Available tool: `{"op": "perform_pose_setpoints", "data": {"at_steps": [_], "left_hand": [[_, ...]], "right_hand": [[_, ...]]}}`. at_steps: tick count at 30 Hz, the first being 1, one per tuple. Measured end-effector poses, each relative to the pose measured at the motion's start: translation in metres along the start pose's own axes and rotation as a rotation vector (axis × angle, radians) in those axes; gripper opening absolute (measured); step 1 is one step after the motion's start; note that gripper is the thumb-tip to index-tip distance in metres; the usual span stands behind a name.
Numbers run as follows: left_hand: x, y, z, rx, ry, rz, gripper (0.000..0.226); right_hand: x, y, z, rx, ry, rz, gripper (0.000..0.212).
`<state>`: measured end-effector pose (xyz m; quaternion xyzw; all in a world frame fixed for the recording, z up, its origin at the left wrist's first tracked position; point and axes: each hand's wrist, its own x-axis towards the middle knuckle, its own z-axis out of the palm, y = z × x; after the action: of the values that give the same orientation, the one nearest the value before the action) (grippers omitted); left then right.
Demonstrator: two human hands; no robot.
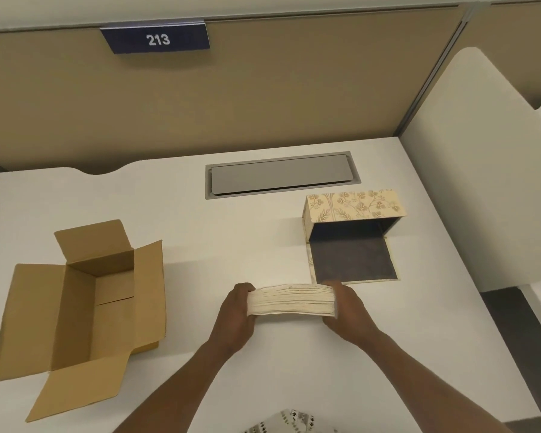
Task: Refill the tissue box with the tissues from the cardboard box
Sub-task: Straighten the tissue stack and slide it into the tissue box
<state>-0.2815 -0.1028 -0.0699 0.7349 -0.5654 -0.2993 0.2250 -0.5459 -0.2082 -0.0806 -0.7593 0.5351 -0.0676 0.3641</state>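
Squeezing the tissues [292,300] endwise, left hand [235,310] and right hand [346,307] clamp them just short of the tissue box [353,210] flap (carton [75,295] lies empty, well left). We judge the soft stack may bow, fanning sheets against the opening.

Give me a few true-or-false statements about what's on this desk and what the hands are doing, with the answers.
1. Both hands grip one stack of tissues between them. True: the left hand holds one end, the right hand the other.
2. The cardboard box is still full of tissues. False: its flaps are open and its inside looks empty.
3. The floral tissue box is closed. False: it lies open, with a dark-lined flap folded down onto the desk.
4. The tissue box sits to the right of the cardboard box. True.
5. The sign on the partition reads 312. False: it reads 213.
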Motion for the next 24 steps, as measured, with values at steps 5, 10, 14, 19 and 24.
{"op": "perform_pose_setpoints", "data": {"at_steps": [5, 10, 14, 19, 24], "left_hand": [[0.003, -0.005, 0.010, 0.239, 0.022, 0.131, 0.068], [0.005, -0.004, 0.013, 0.373, -0.009, 0.160, 0.077], [0.006, 0.001, 0.014, 0.456, -0.026, 0.140, 0.076], [0.011, 0.007, 0.018, 0.605, -0.042, 0.176, 0.076], [0.019, 0.011, 0.031, 0.638, -0.054, 0.214, 0.073]], "right_hand": [[-0.006, 0.002, 0.004, -0.134, 0.091, -0.211, 0.071], [-0.011, 0.003, 0.011, -0.288, 0.118, -0.248, 0.080], [-0.011, -0.003, 0.013, -0.414, 0.140, -0.230, 0.075], [-0.010, -0.015, 0.022, -0.554, 0.112, -0.267, 0.081], [-0.007, -0.026, 0.036, -0.561, 0.085, -0.295, 0.077]]}}
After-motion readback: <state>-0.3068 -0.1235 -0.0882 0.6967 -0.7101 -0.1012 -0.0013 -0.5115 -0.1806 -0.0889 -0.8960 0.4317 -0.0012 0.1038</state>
